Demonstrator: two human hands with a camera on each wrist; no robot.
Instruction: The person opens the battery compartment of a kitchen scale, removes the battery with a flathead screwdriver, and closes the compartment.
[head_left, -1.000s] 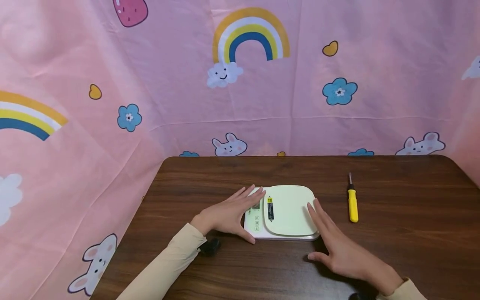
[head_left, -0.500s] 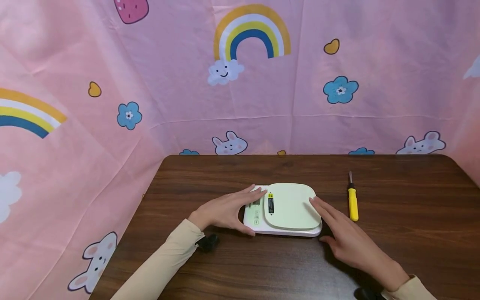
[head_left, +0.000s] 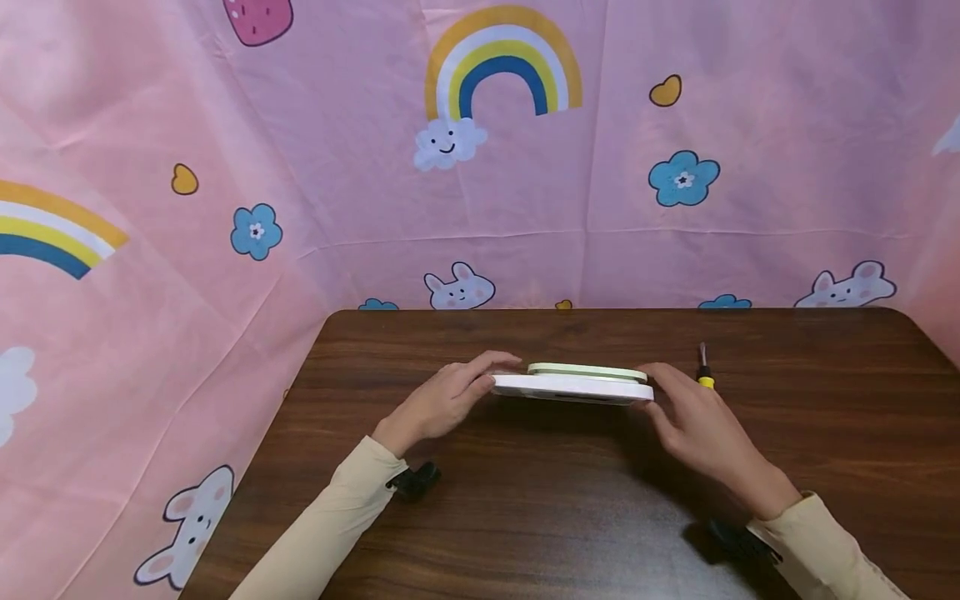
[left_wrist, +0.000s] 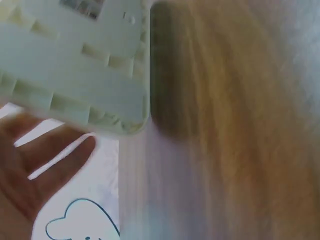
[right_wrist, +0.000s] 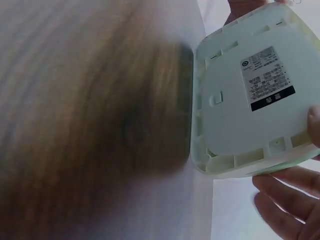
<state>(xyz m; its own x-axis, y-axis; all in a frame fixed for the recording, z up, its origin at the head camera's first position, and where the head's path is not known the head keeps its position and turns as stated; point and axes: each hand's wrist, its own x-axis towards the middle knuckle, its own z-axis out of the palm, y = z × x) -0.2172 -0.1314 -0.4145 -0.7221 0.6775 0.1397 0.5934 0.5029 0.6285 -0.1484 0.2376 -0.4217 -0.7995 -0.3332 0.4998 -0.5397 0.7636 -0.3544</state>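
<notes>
While both hands hold the white kitchen scale (head_left: 573,389) by its two ends, it is tipped with its near edge raised above the desk (head_left: 525,500), short of the far edge and a little left of the middle. The left hand (head_left: 438,404) grips the left end, the right hand (head_left: 701,425) the right end with the thumb on the underside and the fingers on the other face. Both wrist views show the ribbed underside; the right one shows a printed label (right_wrist: 268,78) there, too small to read. Whether the scale's far edge touches the desk, I cannot tell. Just beyond the right hand, a screwdriver (head_left: 705,381) lies with its tip toward the desk's far edge, most of its yellow handle hidden. Behind that edge hangs a pink cloth (head_left: 360,150) with rainbows and flowers.
</notes>
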